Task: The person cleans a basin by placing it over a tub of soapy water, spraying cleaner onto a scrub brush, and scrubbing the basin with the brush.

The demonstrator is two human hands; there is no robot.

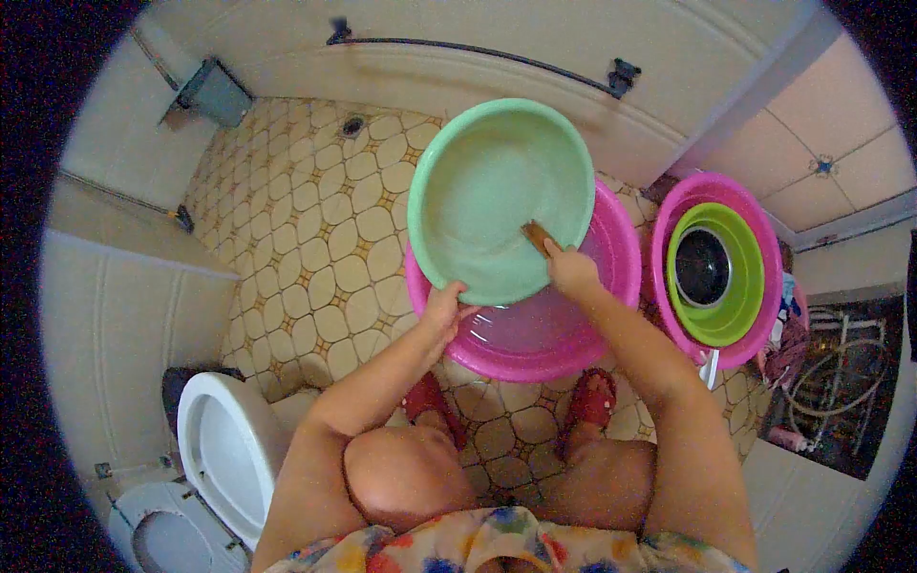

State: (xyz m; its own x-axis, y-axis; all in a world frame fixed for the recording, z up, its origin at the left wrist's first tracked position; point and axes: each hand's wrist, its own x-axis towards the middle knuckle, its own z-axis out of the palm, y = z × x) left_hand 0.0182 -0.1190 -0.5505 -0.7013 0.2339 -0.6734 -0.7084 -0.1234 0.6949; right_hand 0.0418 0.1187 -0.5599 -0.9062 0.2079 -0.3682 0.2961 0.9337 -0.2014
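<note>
A pale green basin (458, 153) is tilted over a large pink basin (619, 263) that holds cloudy water. My left hand (446, 310) is closed on the green basin's lower left rim, thumb over the edge. In my right hand (571, 271) is a brush (539, 237) with a brown wooden back, held against the green basin's inner wall at the lower right. The bristles are hidden. Wet streaks or suds show on the inside of the green basin.
To the right stands another pink basin (666, 306) with a lime green basin (735, 325) and a dark-centred metal bowl (702, 267) nested inside. A toilet (224, 449) is at lower left. A floor drain (353, 126) and a wall bar (478, 50) lie beyond.
</note>
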